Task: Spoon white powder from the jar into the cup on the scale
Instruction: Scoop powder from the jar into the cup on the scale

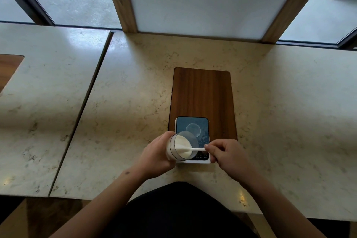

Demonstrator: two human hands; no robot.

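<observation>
The clear jar is being held tilted in the left hand, its mouth turned toward the right and hanging over the near edge of the scale. The left hand is wrapped closed around the jar's base and side wall. A small white spoon is being pinched by its handle end between the fingertips of the right hand, and its bowl is being pushed into the white powder inside the jar.

The jar is probably light and rigid, its smooth wall likely slick, so a full wrap low on the body, as is being used here, seems the safest hold. The spoon looks thin and light (plastic, most likely), and it is best gripped far back on the handle so the bowl can reach deep. The powder is heaped against the lower wall of the tilted jar, fine and off-white, and it is judged likely to slide or spill if the tilt is increased.

The clear cup is standing on the scale's dark platform, just beyond the jar's rim; whether any powder is lying in it cannot be told. The scale itself is resting on a wooden board on the marble counter.
</observation>
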